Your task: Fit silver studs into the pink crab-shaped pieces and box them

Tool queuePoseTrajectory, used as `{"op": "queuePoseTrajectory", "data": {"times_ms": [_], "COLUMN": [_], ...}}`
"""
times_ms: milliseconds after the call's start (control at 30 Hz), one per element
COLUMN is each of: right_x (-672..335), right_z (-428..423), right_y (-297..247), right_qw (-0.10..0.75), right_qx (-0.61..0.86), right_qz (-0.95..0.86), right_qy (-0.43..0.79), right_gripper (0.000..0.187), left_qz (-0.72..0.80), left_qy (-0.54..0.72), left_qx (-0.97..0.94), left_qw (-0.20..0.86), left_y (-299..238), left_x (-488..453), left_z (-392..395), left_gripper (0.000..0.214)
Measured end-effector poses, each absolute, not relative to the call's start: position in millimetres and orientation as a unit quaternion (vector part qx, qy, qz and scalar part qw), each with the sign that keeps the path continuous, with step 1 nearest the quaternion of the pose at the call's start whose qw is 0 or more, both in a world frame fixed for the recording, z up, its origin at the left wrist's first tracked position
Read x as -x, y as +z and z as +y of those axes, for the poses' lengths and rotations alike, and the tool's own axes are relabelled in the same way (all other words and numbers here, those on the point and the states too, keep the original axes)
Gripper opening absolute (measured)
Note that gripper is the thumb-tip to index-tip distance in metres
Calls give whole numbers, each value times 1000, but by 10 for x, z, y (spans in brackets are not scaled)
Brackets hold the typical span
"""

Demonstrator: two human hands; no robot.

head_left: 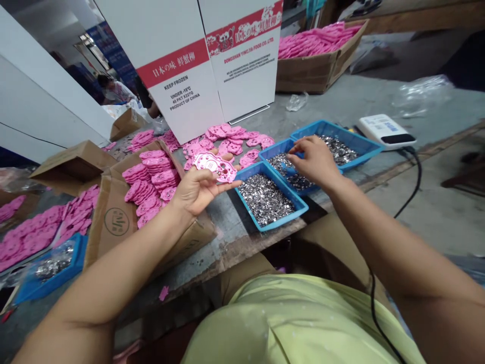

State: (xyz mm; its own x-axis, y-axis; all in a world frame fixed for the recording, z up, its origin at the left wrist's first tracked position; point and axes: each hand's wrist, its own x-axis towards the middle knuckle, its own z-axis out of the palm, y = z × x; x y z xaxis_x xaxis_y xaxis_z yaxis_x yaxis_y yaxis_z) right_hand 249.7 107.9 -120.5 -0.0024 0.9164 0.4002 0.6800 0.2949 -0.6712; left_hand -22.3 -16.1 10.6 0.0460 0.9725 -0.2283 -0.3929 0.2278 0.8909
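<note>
At nine o'clock we see stacked pink plastic panels [152,167] in a cardboard carton [102,240]; those look done. Near centre, the left hand [195,192], palm up, fingers partly spread, thumb on top, holds one pink panel [209,163], likely unfinished. Loose panels [227,132] just before twelve seem left. Towards three, the right hand [315,159] bunches its fingertips over the middle blue tray [273,147]; we can't tell if they pinch any metal parts [279,163]. Surface, room: background person [118,92] at ten, KEEP FROZEN carton [185,114] at eleven, worn grey worktop [226,227], white corded device [382,126] near two-thirty.

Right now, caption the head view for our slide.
Left hand holds a pink part, right hand over a blue tray.
</note>
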Motion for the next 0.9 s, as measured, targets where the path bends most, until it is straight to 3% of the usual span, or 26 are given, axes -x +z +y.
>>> {"op": "queuePoseTrajectory", "data": {"times_ms": [300, 433, 667, 900], "right_x": [-2602, -2602, -2417, -2401], "right_z": [1095, 1116, 1089, 1082], "right_y": [-1205, -1077, -1057, -1079], "right_qw": [276, 179, 32, 17], "right_qx": [609, 632, 592, 608], "right_qz": [-740, -751, -797, -782], "right_qy": [68, 70, 119, 135], "right_gripper": [20, 23, 27, 26], "left_qz": [460, 479, 489, 513], "left_qy": [521, 511, 459, 373], "left_qx": [-404, -418, -422, -410], "left_qw": [594, 579, 610, 656], "left_y": [66, 79, 120, 119], "left_x": [217, 201, 181, 165], "left_z": [-141, -138, -161, -163], "left_gripper": [72, 69, 46, 33]}}
